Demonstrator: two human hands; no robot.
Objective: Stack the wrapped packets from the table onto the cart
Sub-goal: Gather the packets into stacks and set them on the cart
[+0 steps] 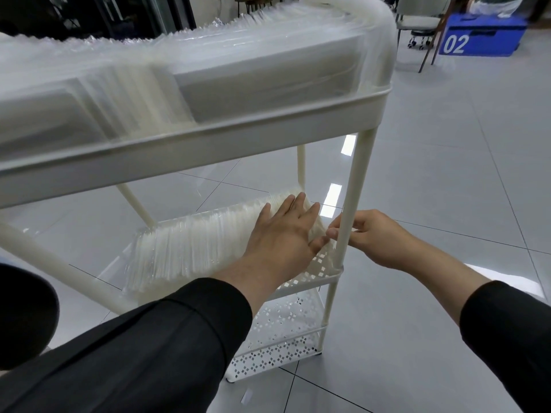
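Handling: the wrapped packets (205, 248) are judged light and thin, stiff enough to stand on edge, with slick clear film that is likely to let them slide and fan over. A hold is best taken across the flat faces at the end of the row, squeezing many together, not by the film edges.
Look: pale, flat pieces are seen in clear wrap, packed face to face in a long leaning row.
Place: the row lies on the middle shelf (310, 277) of the cart (351, 204); more packets (238, 70) fill the top tray.
Left hand (283, 231): it is spread flat, fingers straight, pressed on the right end of the row.
Right hand (375, 236): it is reached past the near right post, thumb and fingers drawn together at the row's end; what is pinched cannot be told.
Cart: perforated white shelves are seen lower down, the bottom one bare.
Surroundings: a grey tiled floor (447, 174) is seen, and a blue box (483, 34) marked 02 far right.
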